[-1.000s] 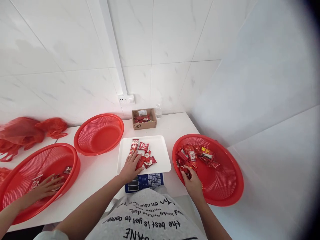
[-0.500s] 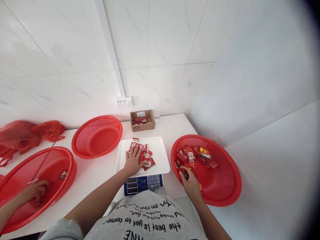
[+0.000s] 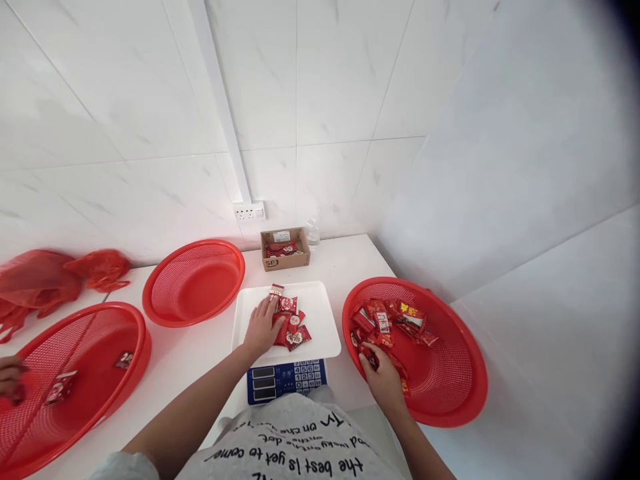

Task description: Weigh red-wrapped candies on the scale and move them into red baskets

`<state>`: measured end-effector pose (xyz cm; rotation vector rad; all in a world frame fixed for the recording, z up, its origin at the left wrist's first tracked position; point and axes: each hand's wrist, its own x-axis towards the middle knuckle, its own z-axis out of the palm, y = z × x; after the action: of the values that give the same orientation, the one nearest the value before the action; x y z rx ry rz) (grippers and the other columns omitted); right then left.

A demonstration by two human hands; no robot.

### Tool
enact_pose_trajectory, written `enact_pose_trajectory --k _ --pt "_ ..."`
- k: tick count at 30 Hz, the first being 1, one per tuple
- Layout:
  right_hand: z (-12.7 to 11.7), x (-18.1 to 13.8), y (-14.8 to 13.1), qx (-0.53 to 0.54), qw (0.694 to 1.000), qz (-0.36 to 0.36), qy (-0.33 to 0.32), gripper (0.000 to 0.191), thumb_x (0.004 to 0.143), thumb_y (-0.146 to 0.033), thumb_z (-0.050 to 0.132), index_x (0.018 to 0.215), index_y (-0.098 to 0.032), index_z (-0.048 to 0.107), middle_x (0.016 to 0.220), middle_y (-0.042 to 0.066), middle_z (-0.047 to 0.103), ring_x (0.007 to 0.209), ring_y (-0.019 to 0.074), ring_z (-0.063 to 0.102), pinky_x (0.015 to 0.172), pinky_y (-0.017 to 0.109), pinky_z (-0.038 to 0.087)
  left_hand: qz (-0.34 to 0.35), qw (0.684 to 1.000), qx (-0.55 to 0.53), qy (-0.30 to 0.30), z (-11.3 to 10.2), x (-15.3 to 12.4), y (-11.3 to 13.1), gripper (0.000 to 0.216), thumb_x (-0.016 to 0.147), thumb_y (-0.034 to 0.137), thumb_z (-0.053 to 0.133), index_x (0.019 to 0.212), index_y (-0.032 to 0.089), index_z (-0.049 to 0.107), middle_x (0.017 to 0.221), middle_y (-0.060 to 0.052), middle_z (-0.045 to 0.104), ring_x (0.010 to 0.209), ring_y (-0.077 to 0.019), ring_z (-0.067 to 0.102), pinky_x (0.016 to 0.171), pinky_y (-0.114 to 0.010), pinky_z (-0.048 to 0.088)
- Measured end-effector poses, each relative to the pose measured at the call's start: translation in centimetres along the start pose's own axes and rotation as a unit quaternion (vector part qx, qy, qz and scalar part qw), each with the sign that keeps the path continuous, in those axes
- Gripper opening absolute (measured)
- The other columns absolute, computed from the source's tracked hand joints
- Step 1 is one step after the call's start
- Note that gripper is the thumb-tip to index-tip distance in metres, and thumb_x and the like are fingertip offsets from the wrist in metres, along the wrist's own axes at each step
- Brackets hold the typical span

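Lying over at least four red packets (image 3: 287, 305) on one tray (image 3: 325, 337), the left hand (image 3: 261, 328) has its thumb wide from its fingers, while the right hand (image 3: 384, 379) bends narrowly into the pile (image 3: 383, 323) inside the right basket (image 3: 450, 380), its grip impossible to tell. Two more baskets (image 3: 200, 293) stand left, the near one showing two loose packets (image 3: 61, 388) beside another person's hand (image 3: 9, 380); one box (image 3: 286, 262) sits far.

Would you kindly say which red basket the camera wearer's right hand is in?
The basket right of the white tray: the right hand touches its packets. The other two baskets, left of the tray, lack that hand.
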<state>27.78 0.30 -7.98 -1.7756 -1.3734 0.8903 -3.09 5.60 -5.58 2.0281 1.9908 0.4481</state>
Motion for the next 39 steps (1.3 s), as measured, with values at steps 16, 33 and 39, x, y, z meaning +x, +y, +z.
enact_pose_trajectory --k 16,33,39 --pt "0.0 0.0 0.3 -0.009 1.0 -0.006 -0.009 0.044 0.074 -0.047 0.05 0.105 -0.018 0.061 0.114 0.012 0.063 0.107 0.0264 0.056 0.095 0.043 0.04 -0.209 0.965 -0.058 0.147 -7.6 3.1 -5.0 0.049 0.082 0.016 0.044 0.13 0.014 0.034 0.125 -0.017 0.045 0.115 -0.0264 0.048 0.092 -0.041 0.043" --pt "-0.1 -0.2 -0.2 -0.035 0.999 0.006 -0.011 0.046 0.074 -0.047 0.049 0.106 -0.016 0.06 0.115 0.013 0.062 0.108 0.0263 0.056 0.095 0.042 0.041 -0.024 0.989 0.055 -0.132 -2.7 -2.2 2.2 0.06 0.077 0.033 0.053 0.133 0.021 0.038 0.125 -0.013 0.048 0.113 -0.0298 0.046 0.09 -0.04 0.041" --pt "0.0 0.0 0.0 -0.041 0.999 -0.002 -0.016 0.046 0.074 -0.047 0.047 0.106 -0.016 0.059 0.114 0.013 0.063 0.106 0.0257 0.057 0.094 0.041 0.042 -0.016 0.986 0.052 -0.159 -4.2 -2.3 0.9 0.067 0.074 0.004 0.039 0.139 0.02 0.032 0.135 -0.012 0.043 0.117 -0.0264 0.047 0.093 -0.037 0.04"
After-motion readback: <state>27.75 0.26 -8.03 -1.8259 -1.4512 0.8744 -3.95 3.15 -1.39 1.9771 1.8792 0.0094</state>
